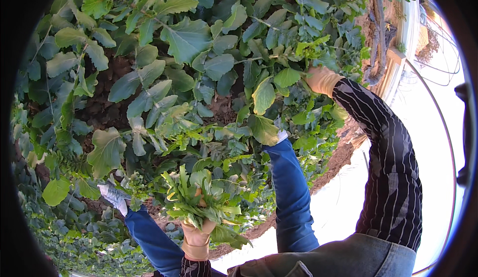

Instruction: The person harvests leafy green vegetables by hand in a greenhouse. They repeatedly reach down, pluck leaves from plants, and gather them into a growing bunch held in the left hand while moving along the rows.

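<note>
A bunch of picked leafy greens [186, 201] is gripped in my left hand [198, 233], at the lower middle of the head view. Its cut-looking stems and leaves fan out above the hand, with a few yellowish ends among them. My right hand [321, 79] reaches to the upper right, in among the growing leafy plants [186, 38]. Leaves cover its fingers, so whether it grips a stem does not show. Just left of that hand hang a yellow-edged leaf [264, 96] and a lighter green leaf [287, 77]. Both wrists have tan cuffs.
Dense broad-leaved plants surround both hands, with brown soil [107, 107] showing between them. My blue-covered legs [291, 197] stand among the rows. On the right run white sheeting [333, 212], a thin dark hose [438, 107] and a wooden block [396, 56].
</note>
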Motion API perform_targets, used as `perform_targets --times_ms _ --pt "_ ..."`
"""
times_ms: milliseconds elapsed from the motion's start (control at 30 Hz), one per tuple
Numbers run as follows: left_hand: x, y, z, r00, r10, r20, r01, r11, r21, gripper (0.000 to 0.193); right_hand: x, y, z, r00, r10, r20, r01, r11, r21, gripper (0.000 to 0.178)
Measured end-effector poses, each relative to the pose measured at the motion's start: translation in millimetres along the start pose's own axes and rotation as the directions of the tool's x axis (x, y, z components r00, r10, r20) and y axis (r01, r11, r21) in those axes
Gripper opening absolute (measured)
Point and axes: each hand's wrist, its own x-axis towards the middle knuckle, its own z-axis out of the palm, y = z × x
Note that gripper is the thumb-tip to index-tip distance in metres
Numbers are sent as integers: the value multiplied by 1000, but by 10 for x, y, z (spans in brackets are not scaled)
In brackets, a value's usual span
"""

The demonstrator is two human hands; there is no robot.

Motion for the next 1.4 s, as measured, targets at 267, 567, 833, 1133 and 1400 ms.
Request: perform_targets --times_ms 267,567,833,1133,1400 --pt "1 -29 61 999 17 -32 -17 1000 -1 41 195 35 196 998 -59 8 59 973 -225 16" --pt "12 -45 189 985 31 -169 -44 996 -75 45 508 91 108 881 -163 445 355 850 -390 27" --pt "15 -44 189 993 31 -118 -42 995 -92 45 180 -59 45 998 -3 70 11 994 -111 45" --pt "6 -24 171 998 28 -62 -31 998 -50 46 15 -214 -261 976 -69 205 112 971 -210 58" --pt "-34 -2 12 999 29 -22 -27 996 91 42 8 -305 -161 984 -36 173 91 942 -323 41"
